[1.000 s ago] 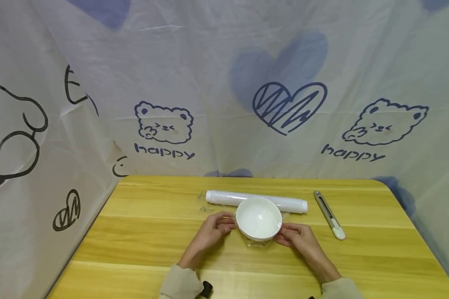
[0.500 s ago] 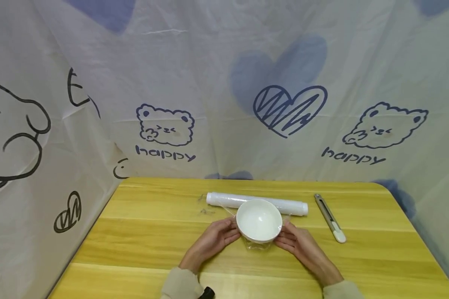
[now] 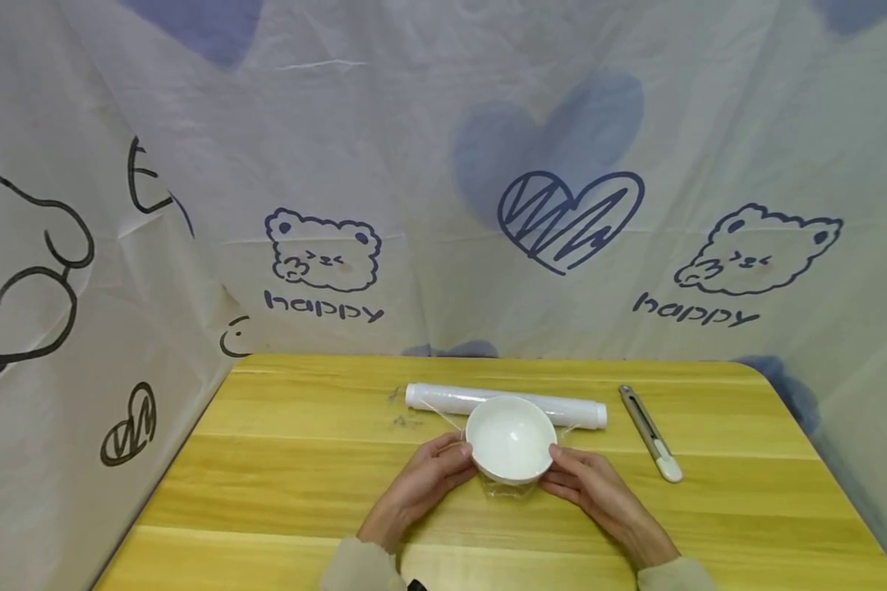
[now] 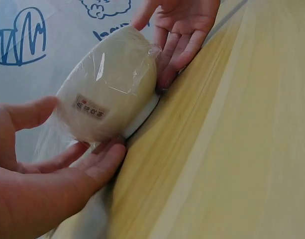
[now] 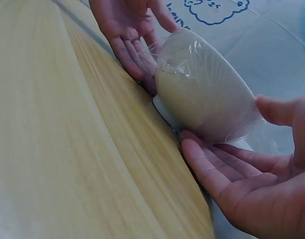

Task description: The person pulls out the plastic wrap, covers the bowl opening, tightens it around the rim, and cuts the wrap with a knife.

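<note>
A white bowl (image 3: 512, 440) stands upright on the table, with clear plastic wrap (image 4: 103, 63) clinging wrinkled to its outer side. Loose corners of the film stick out past the rim. My left hand (image 3: 427, 483) holds the bowl's left side, thumb at the rim and fingers low near the foot. On the opposite side my right hand (image 3: 599, 494) grips it the same way, as the right wrist view shows. A small printed label (image 4: 91, 107) shows through the film in the left wrist view. Behind the bowl lies a white roll of plastic wrap (image 3: 572, 412), partly hidden by it.
A grey and white utility knife (image 3: 650, 433) lies right of the roll. Small dark marks (image 3: 406, 422) show on the wooden table (image 3: 281, 492) left of the roll. A printed cloth (image 3: 429, 164) hangs behind the table's far edge.
Both hands have closed in on the bowl, the fingers sliding lower along its sides and the thumbs coming onto the rim. The bowl, roll and knife stay in place.
</note>
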A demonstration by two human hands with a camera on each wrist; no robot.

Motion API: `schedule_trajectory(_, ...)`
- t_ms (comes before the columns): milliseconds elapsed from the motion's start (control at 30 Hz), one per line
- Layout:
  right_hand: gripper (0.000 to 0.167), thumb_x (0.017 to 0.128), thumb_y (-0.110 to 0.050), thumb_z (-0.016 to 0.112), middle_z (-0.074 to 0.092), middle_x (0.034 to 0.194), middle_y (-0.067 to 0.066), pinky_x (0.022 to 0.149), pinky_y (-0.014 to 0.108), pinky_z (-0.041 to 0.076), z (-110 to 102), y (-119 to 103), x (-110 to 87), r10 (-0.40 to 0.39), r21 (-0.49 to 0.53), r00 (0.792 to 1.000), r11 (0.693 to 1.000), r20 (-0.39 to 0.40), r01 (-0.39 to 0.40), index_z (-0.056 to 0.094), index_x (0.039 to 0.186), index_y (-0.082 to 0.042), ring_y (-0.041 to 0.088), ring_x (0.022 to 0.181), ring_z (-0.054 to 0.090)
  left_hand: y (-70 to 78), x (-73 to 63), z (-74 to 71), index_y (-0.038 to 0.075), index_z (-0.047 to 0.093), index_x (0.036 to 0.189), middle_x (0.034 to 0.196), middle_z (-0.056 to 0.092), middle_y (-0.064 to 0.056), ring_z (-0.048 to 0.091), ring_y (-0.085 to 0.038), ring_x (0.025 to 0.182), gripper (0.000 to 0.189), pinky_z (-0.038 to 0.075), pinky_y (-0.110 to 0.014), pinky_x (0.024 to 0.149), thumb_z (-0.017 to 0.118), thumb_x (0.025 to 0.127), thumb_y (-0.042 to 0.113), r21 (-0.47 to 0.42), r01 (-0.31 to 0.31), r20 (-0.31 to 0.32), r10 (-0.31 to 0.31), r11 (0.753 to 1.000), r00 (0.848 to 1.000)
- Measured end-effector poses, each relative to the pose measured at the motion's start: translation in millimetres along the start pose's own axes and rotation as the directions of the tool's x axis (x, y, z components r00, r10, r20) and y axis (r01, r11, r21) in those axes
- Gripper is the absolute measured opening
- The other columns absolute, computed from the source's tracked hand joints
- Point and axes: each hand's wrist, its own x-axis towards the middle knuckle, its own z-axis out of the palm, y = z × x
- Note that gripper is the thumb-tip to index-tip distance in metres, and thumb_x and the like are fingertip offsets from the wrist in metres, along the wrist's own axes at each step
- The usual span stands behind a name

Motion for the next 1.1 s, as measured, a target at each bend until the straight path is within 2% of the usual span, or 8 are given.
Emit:
schedule_trajectory(200, 0.074, 0.109, -0.035, 0.051, 0.063, 0.13, 0.022, 0.101, 0.037, 0.053, -1, 1, -0.5, 0.0, -0.019, 1.0, 1.0, 0.018, 0.0, 0.027, 0.147, 0.025, 0.02, 0.113, 0.066, 1.5, -2.7, 3.2, -0.016, 0.038, 0.146, 0.127, 0.064, -0.016, 0.06, -0.025, 0.12, 0.049, 0.042, -0.046, 0.114, 0.055, 0.105, 0.007, 0.012, 0.017, -0.013, -0.017, 1.0, 1.0)
schedule_trajectory(367, 0.075, 0.109, -0.035, 0.052, 0.064, 0.129, 0.02, 0.101, 0.037, 0.054, -1, 1, -1.0, 0.005, -0.014, 1.0, 1.0, 0.021, -0.004, 0.027, 0.147, 0.024, 0.02, 0.114, 0.066, 3.1, -4.9, 3.5, -0.017, 0.033, 0.149, 0.143, 0.052, -0.03, 0.054, -0.032, 0.131, 0.052, 0.039, -0.046, 0.116, 0.051, 0.107, 0.008, 0.024, 0.024, 0.001, -0.024, 0.999, 1.0)
schedule_trajectory(467, 0.075, 0.109, -0.034, 0.053, 0.064, 0.129, 0.019, 0.102, 0.037, 0.053, -1, 2, -0.5, 0.009, 0.006, 1.0, 1.0, 0.018, -0.009, 0.026, 0.148, 0.023, 0.02, 0.115, 0.065, 3.6, -5.1, 4.7, -0.018, 0.031, 0.15, 0.151, 0.043, -0.033, 0.049, -0.034, 0.136, 0.053, 0.037, -0.046, 0.117, 0.05, 0.108, 0.007, 0.021, 0.018, 0.007, -0.018, 1.0, 1.0)
schedule_trajectory(633, 0.075, 0.11, -0.034, 0.05, 0.063, 0.13, 0.019, 0.104, 0.04, 0.052, -7, 0, -2.4, -0.001, 0.03, 0.998, 1.0, 0.055, -0.001, 0.023, 0.15, 0.022, 0.022, 0.117, 0.064, 2.9, -3.2, 7.2, -0.02, 0.038, 0.146, 0.149, 0.047, -0.029, 0.054, -0.024, 0.13, 0.048, 0.038, -0.043, 0.117, 0.052, 0.107, 0.004, 0.046, -0.002, -0.025, 0.003, 0.999, 1.0)
schedule_trajectory(767, 0.074, 0.11, -0.04, 0.049, 0.063, 0.133, 0.021, 0.102, 0.042, 0.053, -18, -6, -4.8, 0.019, 0.025, 0.999, 0.999, 0.046, -0.02, 0.028, 0.151, 0.018, 0.024, 0.118, 0.065, 5.6, -4.7, 11.0, -0.02, 0.044, 0.143, 0.144, 0.052, -0.027, 0.059, -0.02, 0.119, 0.045, 0.044, -0.043, 0.113, 0.054, 0.106, 0.004, 0.073, -0.012, -0.082, 0.018, 0.997, 0.996)
schedule_trajectory(933, 0.071, 0.107, -0.043, 0.054, 0.063, 0.134, 0.023, 0.099, 0.041, 0.055, -35, -22, -11.3, 0.034, -0.083, 0.998, 0.996, -0.057, -0.039, 0.039, 0.147, 0.014, 0.027, 0.118, 0.066, 11.1, -13.9, 26.9, -0.019, 0.043, 0.143, 0.141, 0.052, -0.027, 0.06, -0.017, 0.112, 0.049, 0.047, -0.046, 0.109, 0.058, 0.105, 0.006, 0.115, -0.04, -0.205, 0.063, 0.993, 0.977)
schedule_trajectory(1033, 0.062, 0.106, -0.039, 0.058, 0.067, 0.127, 0.023, 0.094, 0.04, 0.058, -43, -36, -14.3, -0.047, -0.239, 0.988, 0.971, -0.145, 0.011, 0.047, 0.14, 0.012, 0.027, 0.112, 0.069, 10.8, -22.1, 43.4, -0.019, 0.036, 0.147, 0.142, 0.05, -0.03, 0.057, -0.022, 0.116, 0.056, 0.049, -0.046, 0.106, 0.059, 0.103, 0.008, 0.171, -0.065, -0.267, 0.109, 0.983, 0.957)
schedule_trajectory(1100, 0.057, 0.106, -0.037, 0.059, 0.069, 0.122, 0.022, 0.091, 0.041, 0.059, -46, -48, -13.2, -0.139, -0.363, 0.973, 0.93, -0.185, 0.064, 0.052, 0.136, 0.011, 0.025, 0.107, 0.071, 8.9, -26.5, 55.3, -0.019, 0.03, 0.15, 0.143, 0.046, -0.032, 0.054, -0.029, 0.122, 0.063, 0.05, -0.044, 0.106, 0.061, 0.102, 0.007, 0.195, -0.08, -0.308, 0.139, 0.977, 0.941)
